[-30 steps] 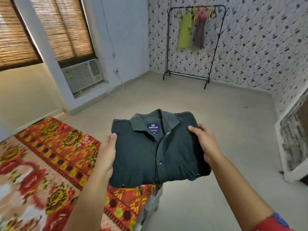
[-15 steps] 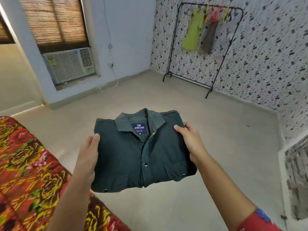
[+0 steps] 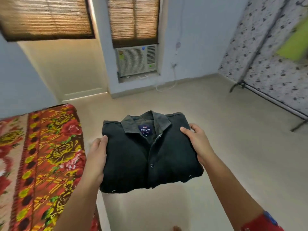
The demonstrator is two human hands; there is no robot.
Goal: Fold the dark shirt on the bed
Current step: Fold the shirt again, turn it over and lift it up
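The view has swung left, bringing the bed (image 3: 41, 155) back alongside. Each hand, left hand (image 3: 97, 157) and right hand (image 3: 197, 144), pinches the folded shirt (image 3: 148, 157) mid-air over the floor; a loosened grip could drop it unfolded.

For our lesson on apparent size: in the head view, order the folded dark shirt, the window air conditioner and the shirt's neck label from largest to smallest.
1. Folded dark shirt, though it is nearest the camera.
2. Window air conditioner.
3. Neck label.

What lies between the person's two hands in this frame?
In the head view, the folded dark shirt spans the gap, collar away from the person. The left hand grips its left edge and the right hand its right edge.
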